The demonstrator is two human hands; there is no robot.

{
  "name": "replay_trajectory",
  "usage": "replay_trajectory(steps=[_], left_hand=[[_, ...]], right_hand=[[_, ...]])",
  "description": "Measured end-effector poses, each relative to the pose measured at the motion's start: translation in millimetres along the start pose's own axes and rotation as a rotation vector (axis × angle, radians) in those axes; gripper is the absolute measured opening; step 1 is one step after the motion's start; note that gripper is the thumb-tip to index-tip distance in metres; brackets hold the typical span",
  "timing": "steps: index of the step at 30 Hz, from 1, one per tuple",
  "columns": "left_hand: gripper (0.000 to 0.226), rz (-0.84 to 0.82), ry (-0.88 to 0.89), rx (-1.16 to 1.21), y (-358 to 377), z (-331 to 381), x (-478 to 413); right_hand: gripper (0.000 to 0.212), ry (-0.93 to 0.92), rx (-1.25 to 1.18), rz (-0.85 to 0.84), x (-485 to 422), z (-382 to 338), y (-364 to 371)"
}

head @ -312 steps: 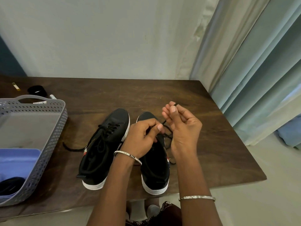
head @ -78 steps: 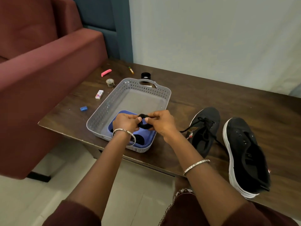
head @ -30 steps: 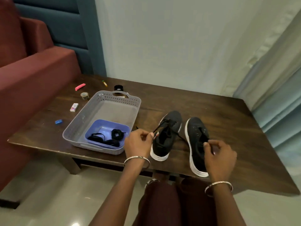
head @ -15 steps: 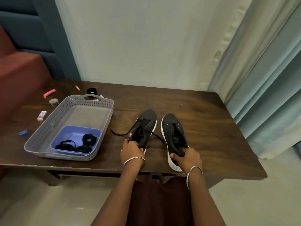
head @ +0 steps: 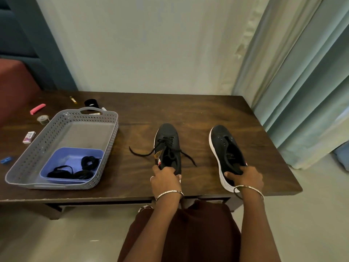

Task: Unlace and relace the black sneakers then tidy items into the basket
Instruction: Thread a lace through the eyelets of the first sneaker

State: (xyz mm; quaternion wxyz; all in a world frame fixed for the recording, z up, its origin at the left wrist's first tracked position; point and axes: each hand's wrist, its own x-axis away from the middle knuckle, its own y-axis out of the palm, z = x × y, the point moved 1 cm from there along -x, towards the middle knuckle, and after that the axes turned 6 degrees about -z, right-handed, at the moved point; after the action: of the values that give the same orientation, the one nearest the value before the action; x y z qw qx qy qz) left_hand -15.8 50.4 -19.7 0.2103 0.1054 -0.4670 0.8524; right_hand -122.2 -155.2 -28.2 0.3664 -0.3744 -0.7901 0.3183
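Note:
Two black sneakers with white soles stand on the dark wooden table (head: 188,114). The left sneaker (head: 168,142) is laced, its untied lace ends trailing over the wood on both sides. My left hand (head: 165,181) grips its heel. The right sneaker (head: 224,148) has bare eyelets and no lace. My right hand (head: 243,177) holds its heel, fingers inside the opening. At the left stands a grey perforated basket (head: 79,118) holding a blue tray (head: 62,159) with coiled black laces (head: 89,162).
Small items lie left of and behind the basket: a pink bar (head: 37,108), a small round tin (head: 43,119), a white eraser (head: 28,137), a blue clip (head: 5,159), a black round object (head: 90,103). A curtain (head: 302,82) hangs at the right; a red sofa (head: 13,87) at left.
The two sneakers now stand farther apart than half a second ago, the right one shifted to the right. Both hands keep hold of the heels. The view has tilted down slightly.

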Motion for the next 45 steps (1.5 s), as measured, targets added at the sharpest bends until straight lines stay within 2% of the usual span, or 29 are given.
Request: replay_trajectory(steps=[4,6,8,9,11,14,17,20,23,26,30,33,40,42,45], left_hand=[[0.020,-0.011,0.030,-0.002,5.3,4.4,2.9],[0.021,-0.023,0.040,-0.002,7.1,7.1,4.2],[0.025,-0.041,0.055,-0.029,8.0,8.4,5.9],[0.030,-0.053,0.069,-0.052,8.5,8.6,6.5],[0.044,-0.072,0.091,-0.082,7.6,7.7,6.0],[0.058,0.036,0.106,0.013,-5.9,8.3,-5.1],[0.044,0.215,0.110,0.187,-25.6,13.7,-34.1],[0.016,0.174,0.107,0.270,-31.2,17.3,-59.9],[0.027,0.044,0.115,0.361,-20.8,14.7,-68.8],[0.031,0.024,0.087,0.329,-14.3,7.6,-76.8],[0.027,-0.024,-0.011,0.397,-17.4,-1.4,-90.2],[0.028,-0.024,-0.078,0.416,-16.5,-2.3,-94.7],[0.025,-0.023,-0.129,0.430,-16.7,1.3,-93.3],[0.026,-0.039,-0.131,0.474,-16.7,2.2,-92.8],[0.030,-0.052,-0.101,0.544,-15.0,0.5,-94.5]], right_hand=[[0.052,-0.001,0.089,0.010,1.5,-11.1,0.3],[0.056,-0.053,0.125,0.168,9.1,-27.7,4.1],[0.044,-0.225,0.060,0.295,19.0,-57.0,9.8],[0.036,-0.325,0.003,0.276,22.6,-73.7,14.4],[0.024,-0.434,-0.110,0.107,23.3,-102.9,27.7],[0.020,-0.453,-0.184,-0.105,11.1,-122.8,51.1],[0.026,-0.436,-0.217,-0.222,1.9,-120.5,67.7],[0.028,-0.466,-0.163,-0.210,-0.3,-114.1,73.7],[0.016,-0.476,-0.137,-0.167,-2.7,-115.4,72.5],[0.016,-0.470,-0.210,-0.211,-4.5,-114.8,65.9],[0.006,-0.456,-0.484,-0.279,-5.3,-113.5,53.6],[0.008,-0.418,-0.731,-0.343,-2.9,-115.7,47.0],[0.017,-0.467,-1.851,-0.602,-15.7,-92.9,5.5],[0.027,-0.449,-1.966,-0.584,-15.0,-85.7,-1.5],[0.030,-0.408,-1.895,-0.512,-12.9,-83.6,-2.1]])
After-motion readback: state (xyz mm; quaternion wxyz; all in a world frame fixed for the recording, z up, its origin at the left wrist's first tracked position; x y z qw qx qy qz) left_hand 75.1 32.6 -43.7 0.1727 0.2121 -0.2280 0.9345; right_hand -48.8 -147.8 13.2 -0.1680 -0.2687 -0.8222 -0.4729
